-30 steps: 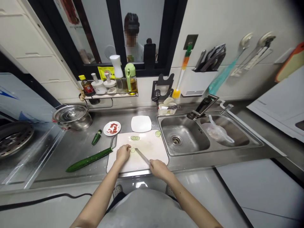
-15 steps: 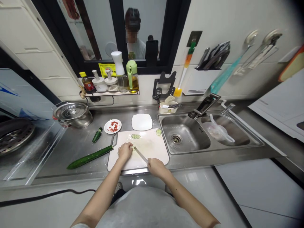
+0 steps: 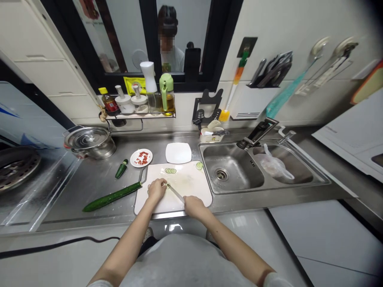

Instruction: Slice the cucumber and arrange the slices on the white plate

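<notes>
My right hand is closed round the handle of a knife. The blade slants up and left over the white cutting board, its tip at a thin cucumber slice. At the slice's left edge, the fingers of my left hand are bent together and hold it. Part of another slice shows beside that hand. Higher on the board lies a row of several overlapping cucumber slices. One more cucumber piece sits at the upper right corner.
Left of the board lie a long cucumber and a short cucumber end. Behind it are a small plate with chopped red bits and a white square plate. The double sink adjoins on the right; a lidded pot stands left.
The knife and my right hand have shifted slightly left. The slice that lay flat beside my left fingertips is now between them and the knife tip. The view has shifted a little.
</notes>
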`<state>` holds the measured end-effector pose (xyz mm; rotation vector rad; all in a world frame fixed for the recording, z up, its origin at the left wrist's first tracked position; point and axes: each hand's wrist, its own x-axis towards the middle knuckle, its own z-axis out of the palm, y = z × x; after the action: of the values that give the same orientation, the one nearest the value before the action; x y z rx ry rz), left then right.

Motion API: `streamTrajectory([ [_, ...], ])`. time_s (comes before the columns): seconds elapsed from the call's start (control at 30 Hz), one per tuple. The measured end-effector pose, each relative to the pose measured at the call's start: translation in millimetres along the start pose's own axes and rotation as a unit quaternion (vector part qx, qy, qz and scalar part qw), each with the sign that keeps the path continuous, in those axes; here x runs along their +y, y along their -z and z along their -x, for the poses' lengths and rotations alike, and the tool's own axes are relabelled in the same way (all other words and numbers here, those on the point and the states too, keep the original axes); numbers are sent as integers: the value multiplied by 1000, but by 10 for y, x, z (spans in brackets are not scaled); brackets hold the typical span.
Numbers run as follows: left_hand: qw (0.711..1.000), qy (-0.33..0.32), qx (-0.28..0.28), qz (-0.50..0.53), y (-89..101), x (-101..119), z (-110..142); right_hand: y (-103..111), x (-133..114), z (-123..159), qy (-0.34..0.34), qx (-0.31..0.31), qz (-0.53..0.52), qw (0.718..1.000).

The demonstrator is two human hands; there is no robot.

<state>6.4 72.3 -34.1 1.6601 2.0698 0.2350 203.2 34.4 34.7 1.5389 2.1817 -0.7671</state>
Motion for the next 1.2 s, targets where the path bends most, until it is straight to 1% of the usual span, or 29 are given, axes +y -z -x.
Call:
streamTrajectory([
  [0.3, 1000, 1, -7, 7, -12, -27, -28, -20, -31, -79, -2, -5, 2, 1000],
  [0.63, 1000, 5, -9, 11, -43, -45, -54, -22, -34, -76, -3, -7, 1, 1000],
  [0.9, 1000, 7, -14, 7, -16, -20, -34, -17, -55, -77, -11, -14, -1, 1000],
  [1.03, 1000, 7, -15, 3, -2, -11, -18, -18, -30, -30, -11, -14, 6, 1000],
  [1.2, 1000, -1, -7, -10, -1, 4, 2, -37, 82, 130, -7, -15, 12, 1000],
])
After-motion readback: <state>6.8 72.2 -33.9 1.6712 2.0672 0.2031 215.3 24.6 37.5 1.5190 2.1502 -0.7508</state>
